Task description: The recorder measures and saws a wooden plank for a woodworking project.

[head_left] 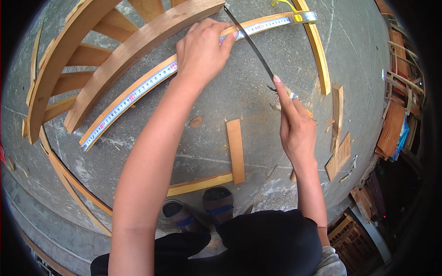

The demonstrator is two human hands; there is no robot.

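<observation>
A long wooden strip (154,73) lies across the upper middle, with a measuring tape (120,108) stretched along it. My left hand (202,50) is closed around the strip and tape, its thumb close to a narrow dark saw blade. That blade belongs to a handsaw (253,46), which crosses the strip at a slant just right of my thumb. My right hand (295,124) grips the saw's handle, index finger laid along the blade's base. The handle is mostly hidden by the hand. At the strip's right end sits the tape's yellow end piece (298,18).
A slatted wooden frame (110,64) stands at upper left. Another strip (317,60) lies at upper right. Loose boards (338,156) and short battens (235,152) rest on the concrete floor (207,147). Stacked lumber (393,124) lines the right side. My feet (218,202) are below.
</observation>
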